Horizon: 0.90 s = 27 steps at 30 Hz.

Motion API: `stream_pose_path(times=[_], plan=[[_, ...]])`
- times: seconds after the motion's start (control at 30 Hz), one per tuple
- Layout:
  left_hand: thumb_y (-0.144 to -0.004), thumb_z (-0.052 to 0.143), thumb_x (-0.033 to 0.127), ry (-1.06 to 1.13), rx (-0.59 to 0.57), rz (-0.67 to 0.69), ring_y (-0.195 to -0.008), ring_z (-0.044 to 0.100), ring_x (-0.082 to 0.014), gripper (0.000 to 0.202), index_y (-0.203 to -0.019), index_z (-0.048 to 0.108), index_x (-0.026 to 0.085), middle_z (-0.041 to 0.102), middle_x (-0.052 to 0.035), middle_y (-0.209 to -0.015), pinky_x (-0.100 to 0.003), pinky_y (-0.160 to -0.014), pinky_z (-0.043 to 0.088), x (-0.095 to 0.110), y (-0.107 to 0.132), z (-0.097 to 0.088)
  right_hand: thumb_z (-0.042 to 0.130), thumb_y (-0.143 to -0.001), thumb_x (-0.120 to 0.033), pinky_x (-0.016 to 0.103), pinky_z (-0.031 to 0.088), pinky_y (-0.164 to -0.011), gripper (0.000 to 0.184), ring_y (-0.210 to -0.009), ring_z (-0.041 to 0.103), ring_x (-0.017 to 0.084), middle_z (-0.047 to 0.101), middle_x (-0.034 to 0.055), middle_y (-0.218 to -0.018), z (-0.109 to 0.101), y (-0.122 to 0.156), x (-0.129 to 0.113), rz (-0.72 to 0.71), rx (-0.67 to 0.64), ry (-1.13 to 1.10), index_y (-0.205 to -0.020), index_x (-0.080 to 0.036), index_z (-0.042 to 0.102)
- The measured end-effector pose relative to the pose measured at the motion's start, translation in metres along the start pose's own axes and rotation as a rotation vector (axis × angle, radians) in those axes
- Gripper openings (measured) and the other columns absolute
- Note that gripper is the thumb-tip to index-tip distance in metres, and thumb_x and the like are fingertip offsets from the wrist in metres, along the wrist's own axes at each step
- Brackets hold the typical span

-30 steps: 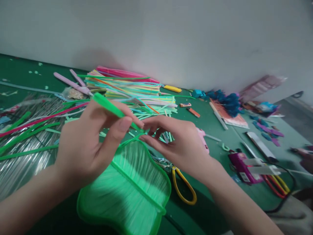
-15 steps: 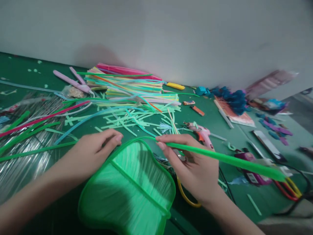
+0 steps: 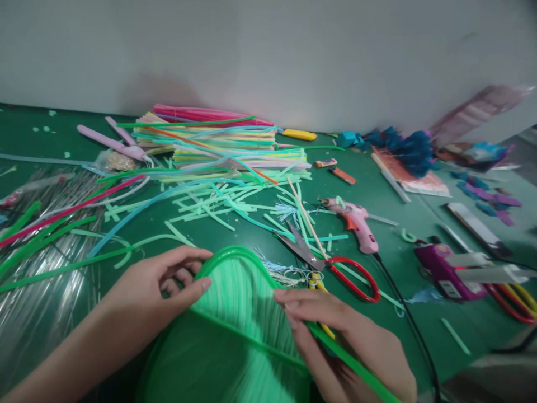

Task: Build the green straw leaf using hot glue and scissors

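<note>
A green leaf-shaped piece [image 3: 235, 296] is at the bottom middle. It has a fuzzy rim, a midrib across it and a streaked, partly shadowed surface. My left hand [image 3: 168, 285] grips its upper left edge between thumb and fingers. At the right edge, my right hand [image 3: 344, 341] pinches a green pipe cleaner [image 3: 356, 364] against the rim. The stem's loose length passes under my fingers and out at the lower right. Just beyond this hand lie red-handled scissors [image 3: 312, 256] with their blades apart.
Behind are bundled pastel pipe cleaners [image 3: 218, 137] and scattered pale green cut pieces [image 3: 197, 207]. Clear thin rods [image 3: 62, 280] lie left. To the right are a pink glue gun [image 3: 356, 224] with its black cord, a magenta device [image 3: 447, 274] and dark blue fluffy pieces [image 3: 405, 148].
My right hand has moved down along the leaf's right edge, bending the green pipe cleaner over the top. Its loose end now points lower right. The scissors have come into sight.
</note>
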<state>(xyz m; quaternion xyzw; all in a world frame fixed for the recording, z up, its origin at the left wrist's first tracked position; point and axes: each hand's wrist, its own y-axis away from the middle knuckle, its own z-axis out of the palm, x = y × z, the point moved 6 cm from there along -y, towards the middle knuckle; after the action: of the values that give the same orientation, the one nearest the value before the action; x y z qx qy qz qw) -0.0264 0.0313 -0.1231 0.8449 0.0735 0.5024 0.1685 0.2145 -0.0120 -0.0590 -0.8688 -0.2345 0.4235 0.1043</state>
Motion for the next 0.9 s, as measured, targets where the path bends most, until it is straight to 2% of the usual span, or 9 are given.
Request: stream_pose_path(times=[0.2,0.33,0.5,0.6,0.73,0.9], plan=[[-0.074,0.072,0.055,0.013,0.001,0.000,-0.067,0.065,-0.0175,0.044,-0.106,0.072,0.024,0.069,-0.0008,-0.075,-0.024,-0.057,0.053,-0.004,0.003,-0.002,0.066,-0.083,0.000,0.019,0.062,-0.091,0.040,-0.101,0.078,0.016,0.080,0.0035,-0.108,0.010,0.011,-0.005,-0.030,-0.017,-0.049,-0.115,-0.025,0.062],[-0.074,0.072,0.053,-0.001,-0.005,-0.001,-0.066,0.065,-0.0173,0.041,-0.103,0.071,0.024,0.071,-0.0011,-0.075,-0.024,-0.058,0.054,-0.001,0.003,-0.004,0.064,-0.084,0.002,0.018,0.061,-0.092,0.041,-0.101,0.078,0.015,0.080,0.0019,-0.108,0.015,0.013,-0.004,0.001,0.027,-0.076,-0.114,-0.025,0.063],[-0.073,0.071,0.050,-0.022,-0.008,0.003,-0.063,0.064,-0.0165,0.037,-0.099,0.069,0.024,0.067,0.0005,-0.070,-0.022,-0.055,0.053,0.004,0.003,-0.005,0.060,-0.090,-0.004,0.023,0.065,-0.085,0.033,-0.095,0.079,0.018,0.080,0.0026,-0.109,0.027,0.021,0.010,-0.022,0.101,-0.126,-0.114,-0.026,0.065],[-0.071,0.071,0.052,-0.031,-0.002,-0.001,-0.062,0.065,-0.0170,0.038,-0.097,0.069,0.024,0.069,-0.0004,-0.072,-0.022,-0.054,0.054,0.006,0.003,-0.005,0.055,-0.093,-0.009,0.025,0.067,-0.083,0.035,-0.096,0.079,0.019,0.079,0.0025,-0.114,0.035,0.028,0.015,-0.056,0.088,-0.134,-0.121,-0.028,0.064],[-0.070,0.072,0.052,-0.038,0.001,-0.014,-0.062,0.067,-0.0184,0.036,-0.094,0.069,0.024,0.070,-0.0013,-0.072,-0.024,-0.054,0.054,0.007,0.003,-0.006,0.054,-0.096,-0.014,0.022,0.065,-0.084,0.032,-0.099,0.079,0.019,0.080,0.0032,-0.114,0.037,0.029,0.015,-0.021,0.135,-0.141,-0.122,-0.029,0.065],[-0.069,0.072,0.054,-0.043,-0.024,-0.042,-0.060,0.066,-0.0188,0.037,-0.092,0.068,0.025,0.071,-0.0010,-0.072,-0.024,-0.051,0.051,0.005,0.001,-0.006,0.050,-0.097,-0.014,0.020,0.065,-0.078,0.030,-0.092,0.080,0.018,0.081,0.0017,-0.108,0.038,0.024,0.015,-0.007,0.174,-0.210,-0.115,-0.030,0.068]])
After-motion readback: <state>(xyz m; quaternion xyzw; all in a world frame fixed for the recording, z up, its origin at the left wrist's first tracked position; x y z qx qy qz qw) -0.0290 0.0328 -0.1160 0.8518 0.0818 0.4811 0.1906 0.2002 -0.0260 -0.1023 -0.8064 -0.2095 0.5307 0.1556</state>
